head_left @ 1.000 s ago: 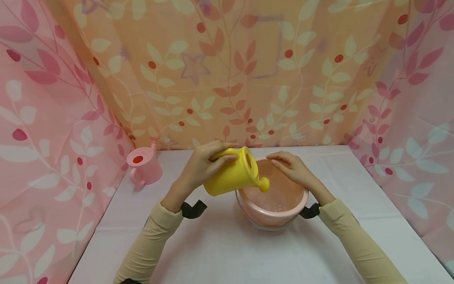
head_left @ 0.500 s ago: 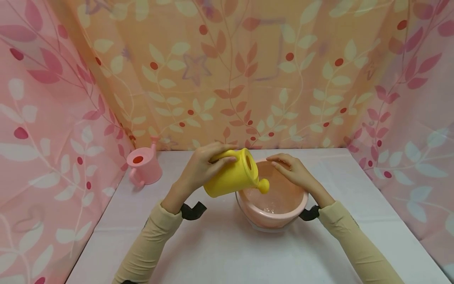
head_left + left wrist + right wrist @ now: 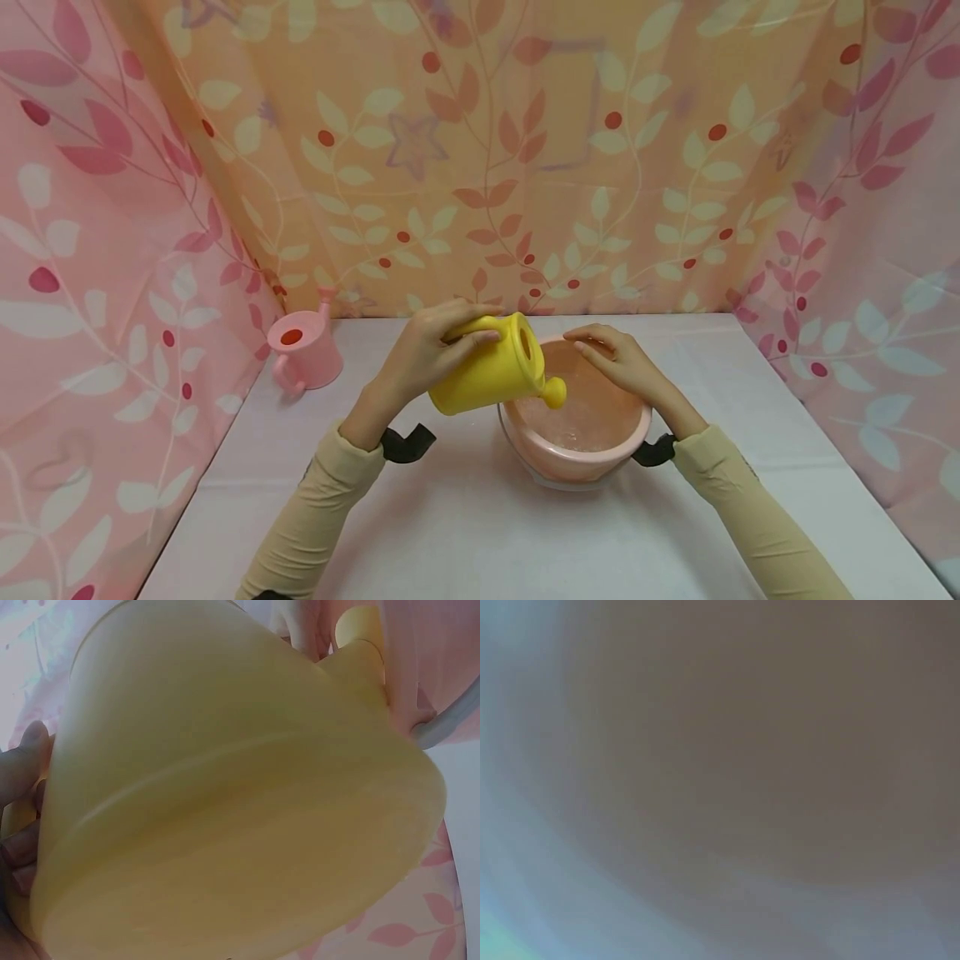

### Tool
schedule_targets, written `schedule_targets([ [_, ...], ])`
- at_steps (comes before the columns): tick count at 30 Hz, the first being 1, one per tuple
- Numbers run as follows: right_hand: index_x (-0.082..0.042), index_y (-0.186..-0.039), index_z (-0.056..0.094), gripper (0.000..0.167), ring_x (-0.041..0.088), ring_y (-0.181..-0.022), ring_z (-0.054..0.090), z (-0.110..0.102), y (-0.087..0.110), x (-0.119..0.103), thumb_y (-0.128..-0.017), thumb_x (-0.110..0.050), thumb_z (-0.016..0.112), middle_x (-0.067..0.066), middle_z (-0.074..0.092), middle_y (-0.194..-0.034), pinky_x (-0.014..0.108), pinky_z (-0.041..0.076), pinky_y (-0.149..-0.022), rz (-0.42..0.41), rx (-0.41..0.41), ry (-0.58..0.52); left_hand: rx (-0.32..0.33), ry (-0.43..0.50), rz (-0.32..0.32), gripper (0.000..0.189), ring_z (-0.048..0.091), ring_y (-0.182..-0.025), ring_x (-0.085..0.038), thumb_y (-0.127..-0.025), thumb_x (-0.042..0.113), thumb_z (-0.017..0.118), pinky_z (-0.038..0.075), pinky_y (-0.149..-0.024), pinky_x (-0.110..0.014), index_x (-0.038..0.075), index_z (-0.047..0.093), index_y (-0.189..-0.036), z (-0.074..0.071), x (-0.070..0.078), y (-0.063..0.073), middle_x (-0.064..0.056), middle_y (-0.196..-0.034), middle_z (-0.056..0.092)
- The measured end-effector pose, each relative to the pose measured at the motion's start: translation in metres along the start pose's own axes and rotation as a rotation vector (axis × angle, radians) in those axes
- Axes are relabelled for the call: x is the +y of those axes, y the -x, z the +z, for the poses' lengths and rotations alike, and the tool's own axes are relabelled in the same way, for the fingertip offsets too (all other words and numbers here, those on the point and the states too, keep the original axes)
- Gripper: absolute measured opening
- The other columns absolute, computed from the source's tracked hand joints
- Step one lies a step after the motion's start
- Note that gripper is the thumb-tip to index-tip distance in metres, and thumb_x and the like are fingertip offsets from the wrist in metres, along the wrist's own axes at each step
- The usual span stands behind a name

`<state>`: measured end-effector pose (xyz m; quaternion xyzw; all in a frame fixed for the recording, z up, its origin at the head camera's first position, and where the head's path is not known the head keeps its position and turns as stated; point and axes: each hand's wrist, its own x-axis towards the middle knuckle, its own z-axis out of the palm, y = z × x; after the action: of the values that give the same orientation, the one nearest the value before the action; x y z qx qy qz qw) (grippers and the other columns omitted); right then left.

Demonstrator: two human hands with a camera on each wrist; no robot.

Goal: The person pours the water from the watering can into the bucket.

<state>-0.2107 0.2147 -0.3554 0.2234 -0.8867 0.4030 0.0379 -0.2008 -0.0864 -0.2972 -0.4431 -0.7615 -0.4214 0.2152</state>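
Note:
My left hand (image 3: 442, 342) grips the handle of a yellow watering can (image 3: 483, 375), tilted so its spout hangs over a pink bucket (image 3: 577, 457). The can's base fills most of the left wrist view (image 3: 240, 825), with a few fingers (image 3: 19, 855) at its left edge. Clear liquid (image 3: 573, 429) with ripples lies in the bucket; I cannot make out a stream from the spout. On the bucket's back right rim, my right hand (image 3: 622, 358) holds on with the thumb on the inner side. Only a brown blur shows in the right wrist view.
A pink watering can (image 3: 306, 354) stands upright at the back left of the white-covered table (image 3: 465, 533). Patterned cloth (image 3: 487, 167) closes off the back and both sides. Black straps (image 3: 408, 444) are on the wrists.
The yellow can stays tilted in the left hand and has shifted very slightly left. Ripples in the bucket look weaker. The right hand has kept its place on the rim.

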Motion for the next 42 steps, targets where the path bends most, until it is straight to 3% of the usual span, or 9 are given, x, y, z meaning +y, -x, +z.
schedule_targets([
  [22,-0.005,-0.121,0.058,0.033,0.028,-0.119,0.049,-0.0012,0.0004,0.0018,-0.095,-0.025,0.054,0.012,0.058,-0.122,0.05,0.038,-0.1,0.012,-0.009,-0.009,-0.023,0.02,-0.003,0.032,0.059,-0.094,-0.007,-0.082,0.021,0.069,0.049,-0.084,-0.024,0.013,0.066,-0.113,-0.0039,0.0033,0.0005,-0.002,-0.106,0.067],
  [29,-0.005,-0.121,0.057,0.032,0.028,-0.119,0.049,-0.0021,0.0002,0.0014,-0.095,-0.023,0.054,0.012,0.058,-0.122,0.05,0.038,-0.1,0.015,-0.011,-0.013,-0.025,0.025,0.0,0.032,0.06,-0.094,-0.006,-0.082,0.02,0.07,0.049,-0.084,-0.024,0.014,0.066,-0.113,-0.006,0.0047,0.0,0.004,-0.106,0.066],
  [42,-0.005,-0.122,0.057,0.034,0.028,-0.119,0.049,-0.0033,-0.0003,0.002,-0.095,-0.025,0.054,0.013,0.058,-0.122,0.05,0.037,-0.1,0.018,-0.026,-0.023,-0.035,0.049,-0.014,0.031,0.06,-0.092,-0.006,-0.081,0.019,0.07,0.049,-0.082,-0.024,0.013,0.067,-0.112,-0.0083,0.0049,0.0006,0.003,-0.104,0.067],
])
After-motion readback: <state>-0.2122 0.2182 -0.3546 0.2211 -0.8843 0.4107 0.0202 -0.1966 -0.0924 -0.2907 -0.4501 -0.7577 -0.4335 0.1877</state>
